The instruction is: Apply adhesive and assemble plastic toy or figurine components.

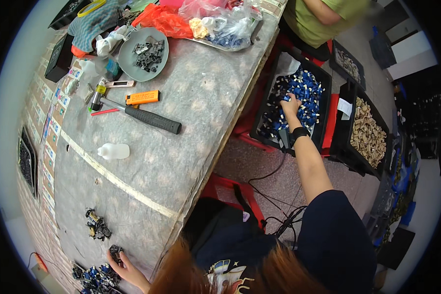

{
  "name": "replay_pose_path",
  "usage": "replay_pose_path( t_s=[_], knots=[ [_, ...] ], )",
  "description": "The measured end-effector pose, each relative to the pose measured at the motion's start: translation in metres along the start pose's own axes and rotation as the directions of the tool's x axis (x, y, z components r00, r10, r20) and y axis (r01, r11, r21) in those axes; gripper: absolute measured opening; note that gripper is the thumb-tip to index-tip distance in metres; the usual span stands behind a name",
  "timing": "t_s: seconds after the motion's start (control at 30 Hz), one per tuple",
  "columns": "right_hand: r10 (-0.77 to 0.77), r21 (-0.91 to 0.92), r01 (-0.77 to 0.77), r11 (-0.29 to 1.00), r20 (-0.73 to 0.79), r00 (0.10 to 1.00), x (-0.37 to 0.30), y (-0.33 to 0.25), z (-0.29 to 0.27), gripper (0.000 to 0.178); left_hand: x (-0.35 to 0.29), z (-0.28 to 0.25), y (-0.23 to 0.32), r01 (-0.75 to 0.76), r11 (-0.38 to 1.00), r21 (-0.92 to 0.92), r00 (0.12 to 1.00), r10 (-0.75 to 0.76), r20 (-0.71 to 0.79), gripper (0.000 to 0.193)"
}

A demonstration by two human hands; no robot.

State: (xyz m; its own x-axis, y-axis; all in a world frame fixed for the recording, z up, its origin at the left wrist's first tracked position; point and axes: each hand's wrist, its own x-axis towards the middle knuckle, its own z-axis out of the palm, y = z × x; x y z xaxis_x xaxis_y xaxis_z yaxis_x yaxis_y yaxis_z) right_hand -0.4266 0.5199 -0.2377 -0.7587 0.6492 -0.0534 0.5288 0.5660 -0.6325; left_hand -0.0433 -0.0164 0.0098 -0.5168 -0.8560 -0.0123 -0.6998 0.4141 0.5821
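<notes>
Overall, the left grip curled loosely about one dark part on the desk. The right grip lay among blue pieces in one black crate, fingers partly bent; could not tell if a piece was held. Counted on the desk: one hammer, one white bottle, one grey bowl, two clusters of parts. Tan pieces filled the neighbouring crate. Blue pieces uncountable; the lower cluster ran off at the frame's edge; hair hid some of the foreground.
</notes>
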Motion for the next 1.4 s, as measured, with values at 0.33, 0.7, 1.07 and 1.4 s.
replay_pose_path(
  t_s=[0.33,0.7,1.07,1.4],
  knots=[
    [0.162,0.848,-0.272,0.454,0.222,0.962,-0.01,-0.02,-0.076,0.047,0.001,0.001,-0.008,0.026,0.998,-0.049,1.0,-0.026,-0.014,0.038],
    [0.139,0.804,-0.558,0.204,0.54,0.83,-0.025,-0.061,-0.149,0.033,0.007,-0.002,-0.033,-0.102,0.986,-0.129,0.993,0.092,-0.08,0.038],
    [-0.491,0.737,-0.562,0.375,0.672,0.554,-0.167,-0.307,-0.221,0.047,-0.008,0.003,-0.015,-0.155,0.948,-0.277,0.972,0.097,-0.212,0.036],
    [-0.617,0.506,-0.624,0.596,0.785,0.047,-0.367,-0.468,-0.103,0.038,-0.01,-0.007,-0.022,-0.206,0.957,-0.205,0.957,0.154,-0.245,0.039]
  ],
)
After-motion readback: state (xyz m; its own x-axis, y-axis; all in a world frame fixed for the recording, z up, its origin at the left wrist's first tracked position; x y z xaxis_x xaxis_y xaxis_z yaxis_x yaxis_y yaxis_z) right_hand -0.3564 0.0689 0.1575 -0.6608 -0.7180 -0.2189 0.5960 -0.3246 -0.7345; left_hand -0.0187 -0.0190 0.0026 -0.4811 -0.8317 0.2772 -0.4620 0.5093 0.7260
